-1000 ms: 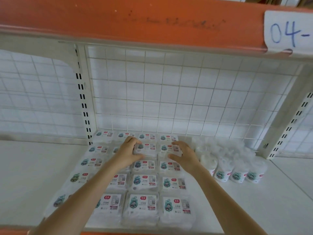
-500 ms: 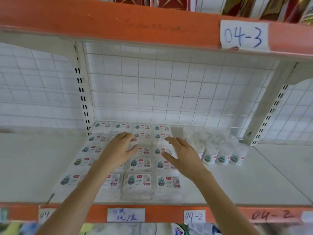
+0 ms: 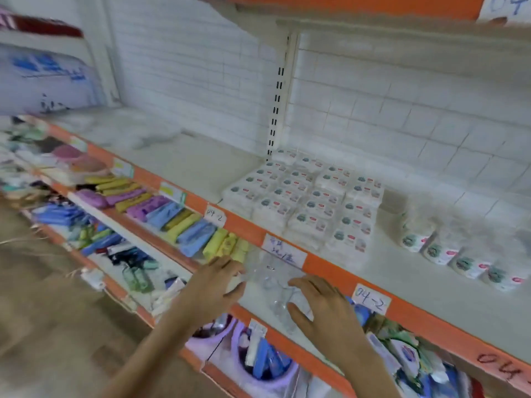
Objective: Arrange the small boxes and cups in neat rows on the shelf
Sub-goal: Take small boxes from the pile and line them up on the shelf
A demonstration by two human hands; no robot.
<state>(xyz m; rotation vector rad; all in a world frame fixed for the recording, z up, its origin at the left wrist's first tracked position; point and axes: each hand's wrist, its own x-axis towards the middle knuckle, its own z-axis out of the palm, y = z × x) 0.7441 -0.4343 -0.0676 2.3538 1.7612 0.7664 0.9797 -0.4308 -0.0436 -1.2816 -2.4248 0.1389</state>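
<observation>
A white shelf [image 3: 416,285] with an orange front edge holds small boxes [image 3: 310,202] packed in neat rows. Right of the boxes stands a line of cups [image 3: 459,262]. Below the boxes, both hands reach toward clear plastic wrap [image 3: 275,285]: left hand [image 3: 215,285] and right hand [image 3: 324,308], fingers relaxed.

Two bare forearms reach up from the bottom edge toward the orange shelf edge [image 3: 324,271], both ending just below it; the left hand [image 3: 214,285] lies palm down, left of the right one, fingers stretched forward and slightly spread, their tips nearest that edge; the right hand [image 3: 319,304] is also palm down, fingers loosely extended and pointing left, thumb apart beneath them; whether either hand grips anything cannot be told, as the view is blurred.
</observation>
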